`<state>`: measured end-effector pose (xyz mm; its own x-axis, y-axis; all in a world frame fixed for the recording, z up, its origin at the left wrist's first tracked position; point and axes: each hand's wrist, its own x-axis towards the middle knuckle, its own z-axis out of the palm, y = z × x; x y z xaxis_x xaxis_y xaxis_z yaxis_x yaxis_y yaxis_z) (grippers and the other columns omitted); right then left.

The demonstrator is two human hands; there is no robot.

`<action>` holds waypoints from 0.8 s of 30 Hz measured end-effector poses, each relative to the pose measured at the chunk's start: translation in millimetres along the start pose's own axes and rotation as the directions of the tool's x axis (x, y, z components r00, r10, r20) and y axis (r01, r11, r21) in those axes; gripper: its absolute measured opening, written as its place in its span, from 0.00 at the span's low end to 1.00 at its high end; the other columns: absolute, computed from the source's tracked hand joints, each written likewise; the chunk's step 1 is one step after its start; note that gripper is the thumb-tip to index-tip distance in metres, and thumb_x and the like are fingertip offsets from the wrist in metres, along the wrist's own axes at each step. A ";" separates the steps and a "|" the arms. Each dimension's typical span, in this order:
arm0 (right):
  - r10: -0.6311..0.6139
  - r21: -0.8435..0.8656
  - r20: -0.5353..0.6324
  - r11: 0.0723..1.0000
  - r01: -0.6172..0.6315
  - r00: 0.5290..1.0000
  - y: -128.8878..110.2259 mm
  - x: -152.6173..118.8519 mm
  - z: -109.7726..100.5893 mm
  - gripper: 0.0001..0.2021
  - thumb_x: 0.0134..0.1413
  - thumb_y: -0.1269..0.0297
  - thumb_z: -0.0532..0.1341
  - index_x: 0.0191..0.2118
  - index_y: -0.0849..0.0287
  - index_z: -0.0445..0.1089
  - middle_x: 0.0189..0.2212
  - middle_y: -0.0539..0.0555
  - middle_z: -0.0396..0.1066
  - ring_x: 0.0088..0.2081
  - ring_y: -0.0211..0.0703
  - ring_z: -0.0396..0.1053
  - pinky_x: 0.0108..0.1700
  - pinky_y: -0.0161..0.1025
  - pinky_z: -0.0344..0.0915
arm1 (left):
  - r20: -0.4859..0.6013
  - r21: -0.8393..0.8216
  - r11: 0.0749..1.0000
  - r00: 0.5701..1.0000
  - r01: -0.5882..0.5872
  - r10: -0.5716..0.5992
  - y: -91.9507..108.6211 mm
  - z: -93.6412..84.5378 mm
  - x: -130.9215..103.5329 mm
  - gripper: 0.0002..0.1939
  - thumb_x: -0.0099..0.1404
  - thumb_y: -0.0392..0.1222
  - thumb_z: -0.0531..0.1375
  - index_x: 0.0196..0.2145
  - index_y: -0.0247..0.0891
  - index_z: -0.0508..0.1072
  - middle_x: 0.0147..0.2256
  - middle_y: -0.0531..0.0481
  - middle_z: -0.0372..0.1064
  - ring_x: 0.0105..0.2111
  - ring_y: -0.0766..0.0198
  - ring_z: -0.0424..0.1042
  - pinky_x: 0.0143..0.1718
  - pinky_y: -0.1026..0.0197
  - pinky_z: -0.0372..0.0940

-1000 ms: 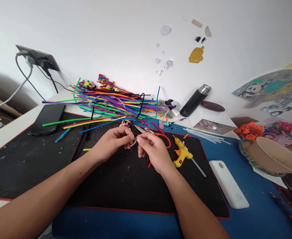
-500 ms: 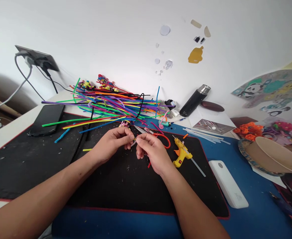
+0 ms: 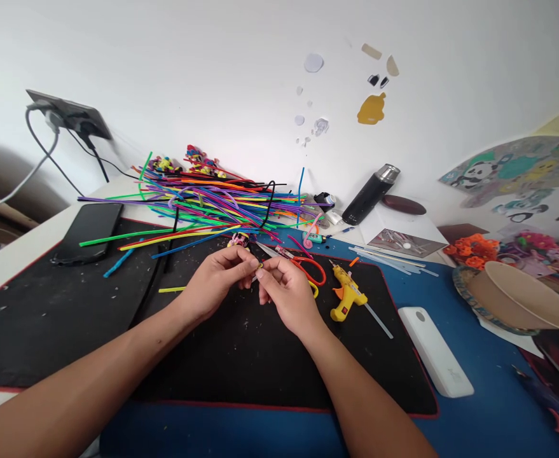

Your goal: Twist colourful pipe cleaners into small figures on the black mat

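Note:
My left hand (image 3: 222, 277) is closed, thumb and forefinger pinching a small dark and yellowish piece (image 3: 259, 264) that is too small to make out clearly. Against it meet the fingertips of my right hand (image 3: 291, 292), also closed in a pinch. Just behind the hands lie scissors (image 3: 313, 262) with orange-red handles, blades partly covered by my right hand. A small pink, black and white figure (image 3: 238, 240) sits beyond my left fingers. Under both hands spreads a black mat (image 3: 241, 356). A yellow loop (image 3: 314, 289) shows beside my right hand.
A heap of coloured pipe cleaners (image 3: 212, 200) lies along the wall. To the right are a yellow glue gun (image 3: 348, 292), clear glue sticks (image 3: 388, 259), a white power bank (image 3: 435, 351) and a black flask (image 3: 371, 194). A phone (image 3: 88, 232) rests at left.
Both hands stay pinched together, with small shifts of the fingers. The yellow loop beside my right hand now shows, and the red piece below that hand no longer does. The view has shifted slightly.

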<state>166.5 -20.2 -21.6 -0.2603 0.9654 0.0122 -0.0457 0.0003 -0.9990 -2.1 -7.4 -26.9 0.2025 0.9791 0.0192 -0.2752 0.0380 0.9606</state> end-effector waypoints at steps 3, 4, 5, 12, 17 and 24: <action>-0.039 -0.045 -0.029 0.998 0.038 0.999 -0.4 -0.8 0.7 0.10 0.63 0.56 0.64 0.36 0.56 0.69 0.21 0.45 0.70 0.22 0.37 0.67 0.27 0.35 0.64 | 0.002 0.027 1.000 1.000 -0.016 0.016 0.5 1.1 -0.4 0.14 0.63 0.48 0.71 0.28 0.37 0.76 0.26 0.54 0.70 0.25 0.68 0.64 0.29 0.63 0.61; -0.044 -0.051 -0.032 0.998 0.043 0.998 -0.7 -0.9 0.8 0.10 0.63 0.56 0.64 0.36 0.56 0.69 0.21 0.45 0.69 0.22 0.37 0.67 0.27 0.35 0.64 | 0.000 0.037 0.999 1.000 -0.022 0.022 0.5 1.5 -0.6 0.14 0.64 0.48 0.71 0.28 0.37 0.77 0.26 0.54 0.70 0.25 0.68 0.64 0.29 0.63 0.61; -0.046 -0.051 -0.033 0.998 0.044 0.998 -0.9 -0.8 0.9 0.09 0.63 0.57 0.64 0.35 0.56 0.69 0.21 0.45 0.69 0.22 0.37 0.66 0.27 0.35 0.64 | -0.002 0.045 0.999 1.000 -0.027 0.027 0.5 1.9 -0.8 0.14 0.64 0.48 0.71 0.28 0.37 0.76 0.26 0.54 0.70 0.25 0.68 0.64 0.29 0.63 0.61; -0.007 0.030 -0.007 1.000 0.008 1.000 -2.5 0.4 0.7 0.08 0.59 0.59 0.65 0.33 0.56 0.69 0.19 0.43 0.68 0.20 0.36 0.66 0.25 0.34 0.63 | -0.039 -0.009 1.000 0.999 0.008 -0.009 -0.7 4.7 -1.3 0.14 0.61 0.49 0.73 0.28 0.37 0.77 0.25 0.54 0.69 0.24 0.68 0.63 0.27 0.64 0.59; 0.015 0.061 0.013 0.998 -0.015 1.000 -4.0 0.2 1.4 0.08 0.58 0.60 0.66 0.32 0.56 0.69 0.18 0.43 0.67 0.20 0.35 0.64 0.25 0.34 0.63 | -0.074 -0.061 0.998 0.997 0.034 -0.038 -2.2 6.2 -0.2 0.15 0.58 0.49 0.74 0.28 0.37 0.77 0.24 0.55 0.68 0.23 0.69 0.62 0.26 0.65 0.59; 0.027 0.045 0.018 0.999 -0.028 0.999 -4.3 -0.2 1.3 0.08 0.58 0.59 0.66 0.32 0.55 0.69 0.18 0.43 0.67 0.20 0.36 0.64 0.26 0.35 0.62 | -0.079 -0.092 0.994 0.995 0.059 -0.066 -0.1 5.8 -0.8 0.15 0.56 0.48 0.75 0.27 0.37 0.77 0.24 0.54 0.69 0.23 0.69 0.62 0.27 0.65 0.59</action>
<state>165.5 -20.8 -17.2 -0.2790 0.9602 -0.0138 -0.0823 -0.0382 -0.9959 3.2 -9.4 -25.5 0.1457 0.9871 -0.0665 -0.3476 0.1140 0.9307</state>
